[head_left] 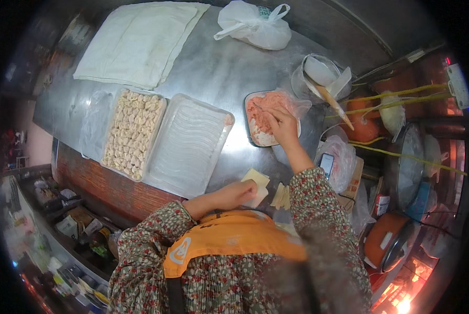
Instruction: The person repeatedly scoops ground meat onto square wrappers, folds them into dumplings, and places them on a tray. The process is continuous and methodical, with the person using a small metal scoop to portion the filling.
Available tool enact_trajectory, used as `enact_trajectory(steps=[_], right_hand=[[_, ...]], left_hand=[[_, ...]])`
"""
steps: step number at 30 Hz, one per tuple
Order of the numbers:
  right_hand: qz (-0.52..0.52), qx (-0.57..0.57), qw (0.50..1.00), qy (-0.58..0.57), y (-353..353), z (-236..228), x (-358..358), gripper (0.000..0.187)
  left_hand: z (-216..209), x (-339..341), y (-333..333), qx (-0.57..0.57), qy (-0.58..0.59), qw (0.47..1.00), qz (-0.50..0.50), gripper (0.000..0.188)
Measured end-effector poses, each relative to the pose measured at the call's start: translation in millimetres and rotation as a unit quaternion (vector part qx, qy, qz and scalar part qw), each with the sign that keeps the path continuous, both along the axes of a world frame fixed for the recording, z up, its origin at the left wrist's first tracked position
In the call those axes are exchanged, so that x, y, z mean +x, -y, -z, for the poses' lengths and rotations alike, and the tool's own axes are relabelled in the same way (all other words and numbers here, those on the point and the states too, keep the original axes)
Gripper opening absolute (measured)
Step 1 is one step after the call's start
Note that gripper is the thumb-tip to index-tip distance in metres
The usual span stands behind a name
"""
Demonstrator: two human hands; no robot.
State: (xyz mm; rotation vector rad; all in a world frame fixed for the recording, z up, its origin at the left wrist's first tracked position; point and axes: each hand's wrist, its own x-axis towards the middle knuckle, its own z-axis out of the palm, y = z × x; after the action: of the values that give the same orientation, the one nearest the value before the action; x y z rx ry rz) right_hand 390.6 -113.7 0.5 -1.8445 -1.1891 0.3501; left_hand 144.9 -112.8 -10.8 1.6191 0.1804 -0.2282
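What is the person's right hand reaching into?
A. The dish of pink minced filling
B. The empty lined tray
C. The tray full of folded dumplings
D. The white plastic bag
A: the right hand rests over the dish of pink minced filling, while the left hand holds a pale square wrapper nearer the body.

We see a steel table (219, 68) bearing a folded cloth (137, 42), two trays (135, 131) (190, 144), a plastic bag (255, 26) and wrappers (258, 180).

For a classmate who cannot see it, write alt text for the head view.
A person's right hand reaches into a tray of pink filling while the left hand holds a wrapper, beside a tray of dumplings on a steel table.
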Motion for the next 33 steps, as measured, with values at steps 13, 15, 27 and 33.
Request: enact_trajectory(steps=[13, 15, 27, 33], right_hand=[[0.086, -0.013, 0.951, -0.297, 5.0, 20.4, 6.5, 0.015], [0.126, -0.021, 0.878, -0.461, 10.6, 24.9, 12.4, 0.016], [0.074, 0.092, 0.786, -0.606, 68.6, -57.1, -69.4, 0.015], [-0.18, 0.101, 0.978, 0.018, 65.3, -93.6, -119.4, 0.018]], left_hand=[[-20.8, -51.1, -32.5, -0.662, 0.04, 0.664, -0.345, 0.052], [-20.8, -56.9, -33.9, -0.667, 0.075, 0.648, -0.36, 0.054], [-44.6, -24.1, -66.2, -0.689, 0.136, 0.613, -0.362, 0.055], [-63.9, -18.8, -69.9, -0.702, 0.147, 0.6, -0.355, 0.049]])
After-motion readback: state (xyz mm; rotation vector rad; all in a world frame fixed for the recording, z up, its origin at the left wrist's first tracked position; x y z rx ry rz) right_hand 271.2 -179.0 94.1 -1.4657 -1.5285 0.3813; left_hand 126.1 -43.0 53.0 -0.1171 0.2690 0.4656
